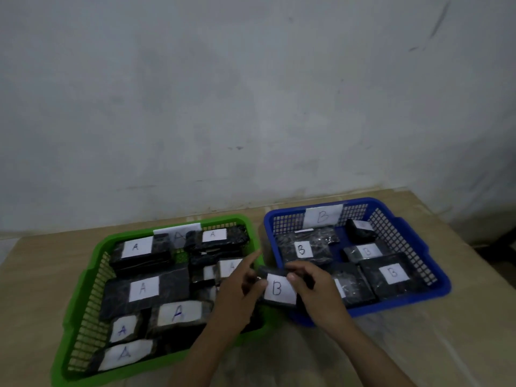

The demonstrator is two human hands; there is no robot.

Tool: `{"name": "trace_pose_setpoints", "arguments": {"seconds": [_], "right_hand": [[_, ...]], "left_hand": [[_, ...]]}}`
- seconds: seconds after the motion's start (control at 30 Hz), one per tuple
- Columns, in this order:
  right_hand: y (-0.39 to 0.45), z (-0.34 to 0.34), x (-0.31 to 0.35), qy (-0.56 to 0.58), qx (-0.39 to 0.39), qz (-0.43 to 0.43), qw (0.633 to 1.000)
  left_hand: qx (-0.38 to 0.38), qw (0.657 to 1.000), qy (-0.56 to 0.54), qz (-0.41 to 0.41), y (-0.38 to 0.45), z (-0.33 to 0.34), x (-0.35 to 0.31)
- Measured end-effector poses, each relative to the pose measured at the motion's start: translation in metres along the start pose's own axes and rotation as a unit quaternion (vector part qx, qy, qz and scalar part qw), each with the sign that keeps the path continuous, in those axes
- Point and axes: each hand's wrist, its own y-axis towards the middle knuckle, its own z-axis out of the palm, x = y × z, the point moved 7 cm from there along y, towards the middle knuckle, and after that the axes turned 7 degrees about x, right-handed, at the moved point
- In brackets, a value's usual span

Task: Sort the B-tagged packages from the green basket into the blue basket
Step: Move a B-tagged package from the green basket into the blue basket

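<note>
Between the two baskets I hold a black package with a white B tag (277,289) in both hands. My left hand (241,291) grips its left edge, index finger pointing up. On its right edge sits my right hand (314,289). The green basket (83,297) on the left holds several black packages tagged A, such as a large one (143,289). The blue basket (435,277) on the right carries a B label on its back wall and holds several B-tagged packages, one at front right (392,272).
Both baskets stand on a light wooden table (418,344) against a pale wall (251,93). The table's right edge runs close to the blue basket. Bare tabletop lies in front of the blue basket.
</note>
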Motion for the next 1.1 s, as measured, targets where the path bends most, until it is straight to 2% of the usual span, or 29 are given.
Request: {"name": "trace_pose_setpoints", "arguments": {"seconds": [0.13, 0.37, 0.47, 0.73, 0.83, 1.0, 1.1], "right_hand": [[0.0, -0.026, -0.021, 0.07, -0.02, 0.039, 0.997], [0.005, -0.085, -0.048, 0.098, -0.033, 0.022, 0.994], [0.01, -0.12, -0.056, 0.048, -0.053, 0.017, 0.997], [0.015, -0.232, -0.097, -0.132, -0.212, -0.004, 0.968], [0.018, -0.246, -0.11, -0.193, -0.227, -0.011, 0.955], [0.025, -0.243, -0.123, -0.203, -0.223, -0.017, 0.953], [0.025, -0.242, -0.127, -0.209, -0.224, -0.014, 0.952]], "left_hand": [[-0.027, 0.999, -0.02, -0.012, 0.009, 0.023, -0.005], [-0.032, 0.999, -0.025, -0.012, 0.037, 0.08, -0.029], [-0.017, 0.999, -0.034, -0.015, 0.054, 0.104, -0.042], [-0.051, 0.998, -0.034, -0.035, 0.099, 0.14, -0.054], [-0.041, 0.998, -0.021, -0.049, 0.112, 0.158, -0.053], [-0.039, 0.997, 0.015, -0.063, 0.128, 0.18, -0.047], [-0.014, 0.997, 0.04, -0.069, 0.136, 0.192, -0.042]]}}
